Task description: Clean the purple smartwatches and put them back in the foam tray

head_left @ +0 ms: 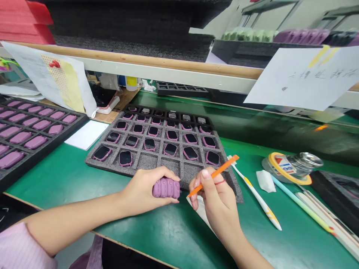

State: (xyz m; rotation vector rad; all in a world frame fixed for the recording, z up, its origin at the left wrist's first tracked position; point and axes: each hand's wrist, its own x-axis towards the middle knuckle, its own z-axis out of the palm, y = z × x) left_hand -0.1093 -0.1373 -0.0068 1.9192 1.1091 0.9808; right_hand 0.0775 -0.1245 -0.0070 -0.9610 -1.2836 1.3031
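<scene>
Purple watch cases (166, 188): stacked on edge, row axis left-right, near side of foam tray (146, 161), over green worktop (168, 233). Left hand (146, 188) fingers gripping stack. Right hand (217, 196) fingers pinching orange stick (220, 170), long axis diagonal, tip lower-left, near stack.

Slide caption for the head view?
Left hand gripping purple pieces, right hand holding an orange stick, near a gray foam tray.

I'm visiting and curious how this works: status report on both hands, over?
Left hand gripping row of purple pieces. Right hand holding orange stick, tip beside pieces. Foam tray just beyond.
</scene>
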